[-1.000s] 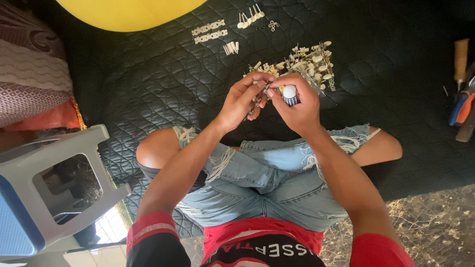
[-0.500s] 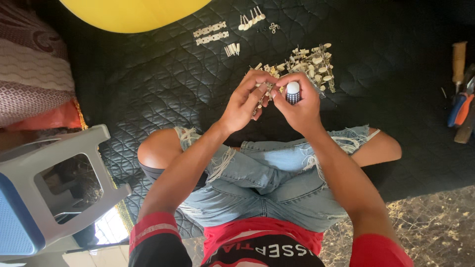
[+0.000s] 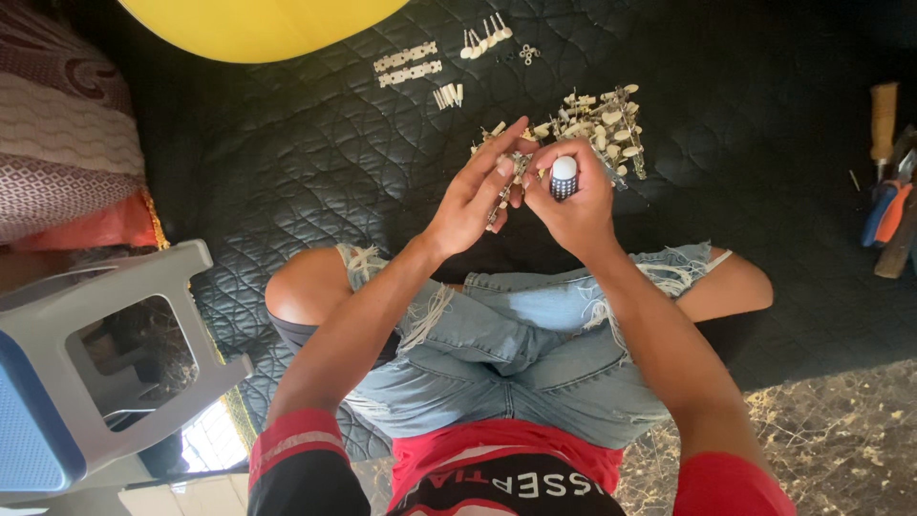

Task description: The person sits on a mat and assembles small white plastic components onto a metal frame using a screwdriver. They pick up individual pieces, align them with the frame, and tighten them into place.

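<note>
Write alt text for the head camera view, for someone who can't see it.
Seen from above, a person sitting cross-legged on a black quilted mat grips a screwdriver handle in the right hand, while the left hand holds a small metal part. A pile of pale small parts lies just beyond; a grey stool stands at left.

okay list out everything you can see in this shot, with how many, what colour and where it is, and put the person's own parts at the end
quilted mat: one, black, under everything
small metal part: one, silvery, in the left hand's grip
screwdriver: one, white and dark handle, in the right hand's grip
pile of metal parts: one, cream and silver, beyond the hands
perforated strips: two, pale, far side of mat
pegs: several, white, far side
yellow object: one, top edge
stool: one, grey and blue, left
hand tools: several, orange, blue, wooden, right edge
left hand: one, centre
right hand: one, centre
</note>
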